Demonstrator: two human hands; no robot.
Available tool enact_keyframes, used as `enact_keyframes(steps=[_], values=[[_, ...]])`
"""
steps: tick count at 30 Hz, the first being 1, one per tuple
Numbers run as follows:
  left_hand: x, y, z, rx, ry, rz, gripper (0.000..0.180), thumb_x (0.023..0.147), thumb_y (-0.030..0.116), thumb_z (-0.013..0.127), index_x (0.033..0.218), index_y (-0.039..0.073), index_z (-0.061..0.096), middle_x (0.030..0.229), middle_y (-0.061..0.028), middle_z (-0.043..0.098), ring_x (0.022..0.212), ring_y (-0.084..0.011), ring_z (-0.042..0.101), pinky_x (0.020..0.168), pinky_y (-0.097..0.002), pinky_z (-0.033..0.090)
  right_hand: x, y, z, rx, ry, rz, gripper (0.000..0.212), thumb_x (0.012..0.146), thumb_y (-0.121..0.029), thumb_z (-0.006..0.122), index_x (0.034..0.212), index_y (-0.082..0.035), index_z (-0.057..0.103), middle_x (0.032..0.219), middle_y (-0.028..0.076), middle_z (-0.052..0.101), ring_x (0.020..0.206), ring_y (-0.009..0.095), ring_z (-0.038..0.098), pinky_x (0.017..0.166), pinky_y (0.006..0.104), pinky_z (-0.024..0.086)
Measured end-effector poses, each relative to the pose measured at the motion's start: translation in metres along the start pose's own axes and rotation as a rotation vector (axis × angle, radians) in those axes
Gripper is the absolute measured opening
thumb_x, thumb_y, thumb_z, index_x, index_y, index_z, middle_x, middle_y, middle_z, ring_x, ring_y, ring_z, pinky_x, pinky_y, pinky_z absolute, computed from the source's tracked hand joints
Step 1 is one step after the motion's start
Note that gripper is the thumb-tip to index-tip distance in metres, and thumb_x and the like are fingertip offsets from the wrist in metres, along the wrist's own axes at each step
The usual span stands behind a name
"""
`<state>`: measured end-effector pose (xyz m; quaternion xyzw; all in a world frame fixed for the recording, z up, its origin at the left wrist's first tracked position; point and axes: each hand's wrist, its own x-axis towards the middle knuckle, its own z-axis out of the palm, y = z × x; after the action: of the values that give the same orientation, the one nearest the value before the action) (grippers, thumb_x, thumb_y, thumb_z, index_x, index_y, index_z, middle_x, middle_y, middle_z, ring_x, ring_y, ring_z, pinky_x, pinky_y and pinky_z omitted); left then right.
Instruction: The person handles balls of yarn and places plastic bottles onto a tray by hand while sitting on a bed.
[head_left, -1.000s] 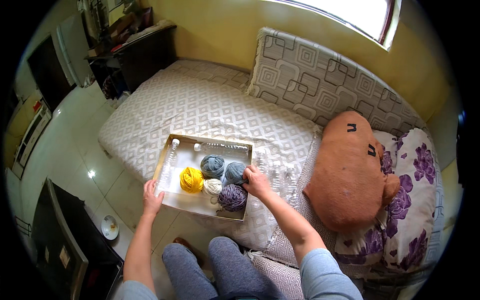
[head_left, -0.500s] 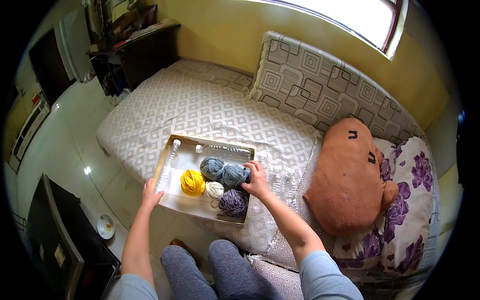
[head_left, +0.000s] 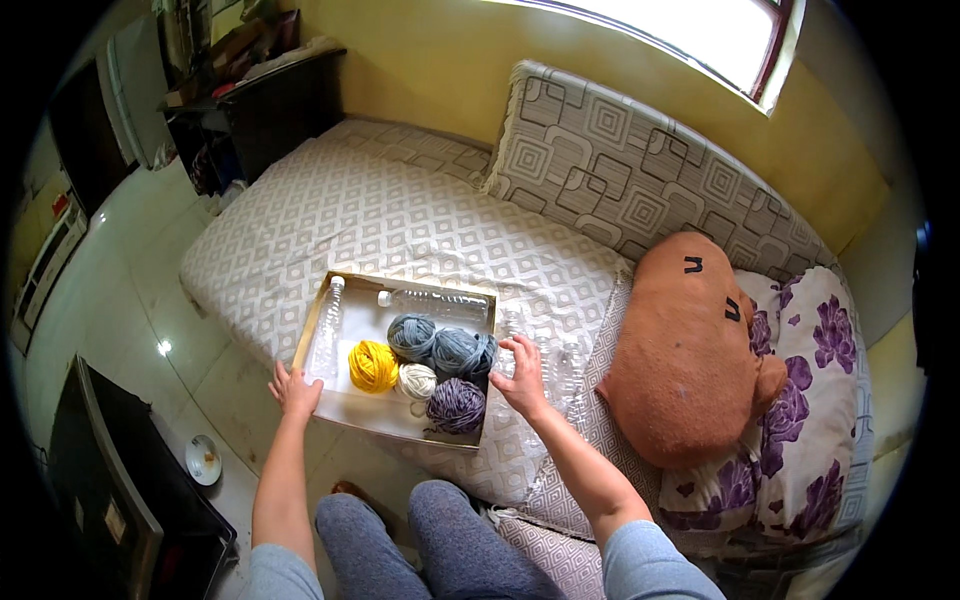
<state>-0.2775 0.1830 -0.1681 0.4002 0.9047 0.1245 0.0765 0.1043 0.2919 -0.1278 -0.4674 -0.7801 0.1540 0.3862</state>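
Observation:
A shallow tan tray (head_left: 400, 418) rests on the front edge of a bed. Inside it lie several yarn balls: a yellow ball (head_left: 373, 365), two blue-grey balls (head_left: 440, 345), a small white ball (head_left: 416, 380) and a purple ball (head_left: 456, 404). Two clear plastic bottles lie in the tray, one along its left side (head_left: 328, 329), one along its far side (head_left: 440, 301). My left hand (head_left: 295, 390) grips the tray's near left corner. My right hand (head_left: 522, 376) holds the tray's right edge, fingers next to the blue-grey yarn.
The bed (head_left: 400, 220) has a patterned grey cover and a geometric cushion (head_left: 640, 170) at the back. An orange-brown plush pillow (head_left: 690, 350) lies on purple-flowered bedding (head_left: 810, 400) to the right. More clear bottles (head_left: 565, 365) lie right of the tray. A small dish (head_left: 203, 459) sits on the floor.
My right hand moved from the purple and blue yarn to the tray's right edge. The view shifted slightly; my left hand stays on the tray's corner.

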Motion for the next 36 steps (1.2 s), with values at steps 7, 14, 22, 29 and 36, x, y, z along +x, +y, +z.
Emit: enact_keyframes(steps=[7,14,22,29,36], values=[[0.01,0.024,0.024,-0.298,-0.075,0.167,0.086,0.063,0.032,0.069,0.133,0.006,0.026,0.137,-0.0205,0.027,0.125,-0.0324,0.03,0.103,-0.0407,0.024,-0.007,-0.028,0.0,0.059,-0.016,0.016,0.053,0.059,-0.012,0.069,0.109,-0.01,0.05,0.12,0.017,0.041,0.114,0.034,0.038,0.097,0.0407,0.032],[0.024,0.032,0.046,-0.822,-0.189,-0.171,0.093,0.067,0.041,0.071,0.134,-0.002,0.023,0.126,-0.0218,0.042,0.115,-0.0286,0.044,0.093,-0.0346,0.037,-0.004,-0.035,0.005,0.104,-0.028,-0.007,0.05,0.061,-0.011,0.067,0.108,-0.008,0.05,0.116,0.016,0.045,0.111,0.033,0.041,0.096,0.0401,0.033],[0.006,0.021,0.023,-1.364,-0.31,-0.244,0.07,0.071,0.035,0.066,0.13,0.011,0.035,0.116,-0.0095,0.046,0.097,-0.0185,0.047,0.077,-0.0336,0.042,-0.012,-0.055,0.007,0.215,-0.046,-0.01,0.046,0.064,-0.011,0.066,0.107,-0.007,0.051,0.115,0.015,0.047,0.11,0.032,0.043,0.095,0.0393,0.033],[-0.109,0.098,-0.029,-1.405,-0.568,0.246,0.068,0.071,0.018,0.068,0.13,0.007,0.035,0.117,-0.0096,0.047,0.099,-0.0165,0.049,0.081,-0.0324,0.044,-0.036,-0.085,0.004,0.749,-0.083,0.258,0.072,0.071,-0.023,0.07,0.13,-0.009,0.031,0.119,0.017,0.045,0.11,0.028,0.045,0.09,0.0376,0.039],[-0.168,0.166,-0.005,-0.728,-0.338,0.895,0.069,0.078,0.048,0.057,0.128,0.004,0.039,0.123,-0.0156,0.044,0.117,-0.0281,0.04,0.1,-0.0449,0.027,-0.03,-0.058,-0.027,0.764,0.076,0.497,0.091,0.07,-0.029,0.071,0.138,-0.012,0.014,0.118,0.021,0.04,0.091,0.023,0.053,0.071,0.0329,0.048]])
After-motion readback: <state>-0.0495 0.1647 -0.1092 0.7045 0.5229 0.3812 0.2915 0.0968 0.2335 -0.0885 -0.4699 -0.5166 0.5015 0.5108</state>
